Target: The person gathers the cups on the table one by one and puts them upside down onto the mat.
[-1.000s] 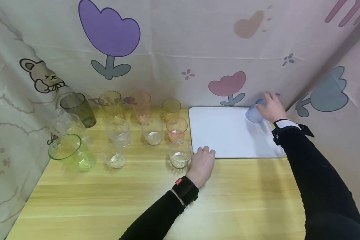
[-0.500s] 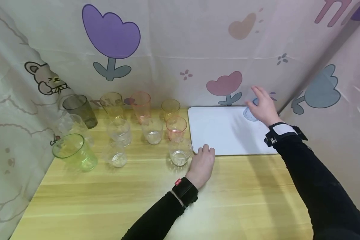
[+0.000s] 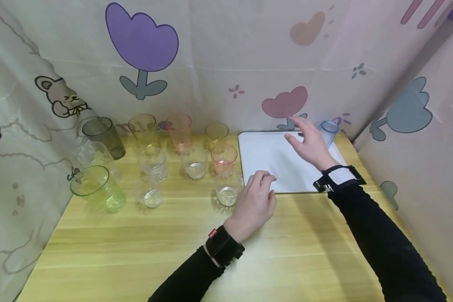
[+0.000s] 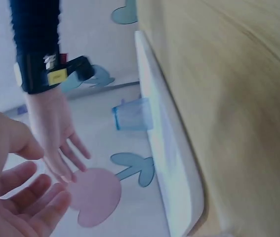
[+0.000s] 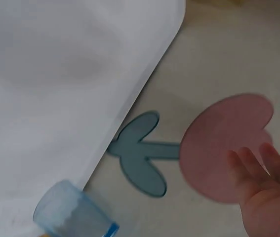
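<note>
A blue glass (image 3: 327, 133) stands upright at the back right corner of the white tray (image 3: 266, 161). My right hand (image 3: 309, 144) hovers over the tray, just left of this glass, with fingers spread and nothing in them. By the tray's front left corner is my left hand (image 3: 252, 205), its fingers loosely bent and holding nothing. The left wrist view shows that hand (image 4: 16, 187) apart from the tray. A clear glass (image 3: 228, 193) stands close beside the left hand, partly behind it.
Several glasses stand left of the tray, among them a green one (image 3: 100, 188), a grey one (image 3: 105, 138), a pink one (image 3: 180, 132) and an amber one (image 3: 217, 135). A printed curtain (image 3: 211, 50) hangs behind the wooden table (image 3: 136, 251).
My right hand has let go of the blue glass and moved left and nearer, leaving the glass on the tray. My left hand has lifted off the tray's front edge, its fingers loosening.
</note>
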### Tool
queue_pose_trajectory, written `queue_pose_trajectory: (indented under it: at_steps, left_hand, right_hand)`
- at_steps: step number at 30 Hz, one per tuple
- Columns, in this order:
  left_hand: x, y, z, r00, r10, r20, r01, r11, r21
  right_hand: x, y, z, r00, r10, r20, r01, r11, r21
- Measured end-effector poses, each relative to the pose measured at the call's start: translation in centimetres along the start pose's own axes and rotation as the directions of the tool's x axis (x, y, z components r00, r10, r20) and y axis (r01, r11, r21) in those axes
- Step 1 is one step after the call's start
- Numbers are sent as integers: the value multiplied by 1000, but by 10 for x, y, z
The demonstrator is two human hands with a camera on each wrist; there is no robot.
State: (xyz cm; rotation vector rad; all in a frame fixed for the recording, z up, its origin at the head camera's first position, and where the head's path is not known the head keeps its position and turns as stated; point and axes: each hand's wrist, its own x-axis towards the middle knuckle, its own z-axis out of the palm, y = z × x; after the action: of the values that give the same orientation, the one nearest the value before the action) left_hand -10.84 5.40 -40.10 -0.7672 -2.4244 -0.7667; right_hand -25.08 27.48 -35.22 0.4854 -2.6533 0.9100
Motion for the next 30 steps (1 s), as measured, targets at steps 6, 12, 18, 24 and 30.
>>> queue_pose_trajectory:
  at_steps: [6, 12, 18, 24, 30]
  left_hand:
    - [-2, -13, -21, 987, -49, -156, 26, 990, -142]
    - [-13, -34, -40, 953, -117, -281, 54, 973, -223]
    - [-30, -59, -52, 928, -190, -321, 98, 955, -281]
    - [-48, -74, -53, 936, -236, -262, 154, 942, -299]
    - [-59, -81, -51, 932, -344, -113, 295, 902, -315]
  right_hand:
    - [-14, -22, 21, 993, -111, 43, 108, 992, 59]
    - [-32, -39, 42, 971, -159, 177, 151, 987, 62]
    - [-46, -51, 62, 935, -173, 310, 178, 984, 12]
    - [-56, -55, 80, 899, -148, 412, 172, 985, -23]
    - [-62, -56, 93, 884, -120, 452, 158, 986, -48]
